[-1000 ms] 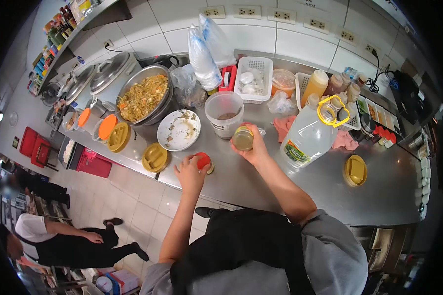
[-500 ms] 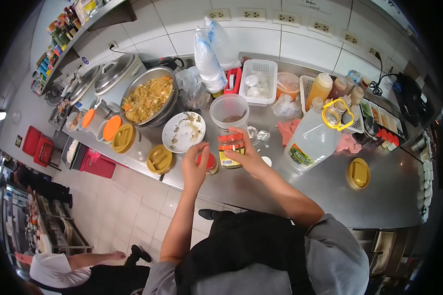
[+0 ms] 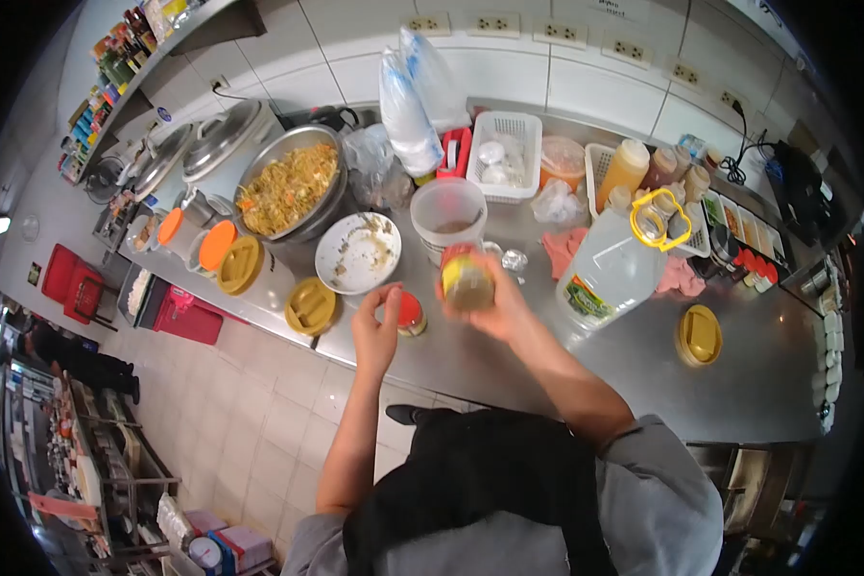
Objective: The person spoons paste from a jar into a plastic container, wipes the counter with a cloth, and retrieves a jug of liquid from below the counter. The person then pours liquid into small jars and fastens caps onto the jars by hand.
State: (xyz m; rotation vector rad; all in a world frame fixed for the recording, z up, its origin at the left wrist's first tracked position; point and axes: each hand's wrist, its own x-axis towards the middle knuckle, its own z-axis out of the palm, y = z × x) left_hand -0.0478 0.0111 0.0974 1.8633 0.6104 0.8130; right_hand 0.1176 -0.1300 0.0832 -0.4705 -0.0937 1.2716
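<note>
My right hand (image 3: 505, 305) is wrapped round a glass jar (image 3: 468, 285) with a yellow label. The jar is tipped, its base turned toward me and its red top end toward a clear plastic tub (image 3: 448, 204) with a little brown stuff in the bottom. Close by, a small jar with a red lid (image 3: 410, 309) stands on the counter. Beside that jar is my left hand (image 3: 375, 328), holding nothing, fingers partly bent and apart. Behind it lies a white bowl (image 3: 341, 272) smeared with food remains.
A steel bowl of noodles (image 3: 293, 187) stands back left, near yellow-lidded containers (image 3: 240, 266). On the right are a large plastic bottle with a yellow handle (image 3: 605, 269), sauce bottles (image 3: 624, 171) and a yellow lid (image 3: 699, 336). Crumpled foil (image 3: 515, 261) lies behind my right hand.
My right hand has lifted the upright jar and tipped it, so its base faces me. My left hand has shifted slightly. The co-worker in the white shirt at lower left has left the view.
</note>
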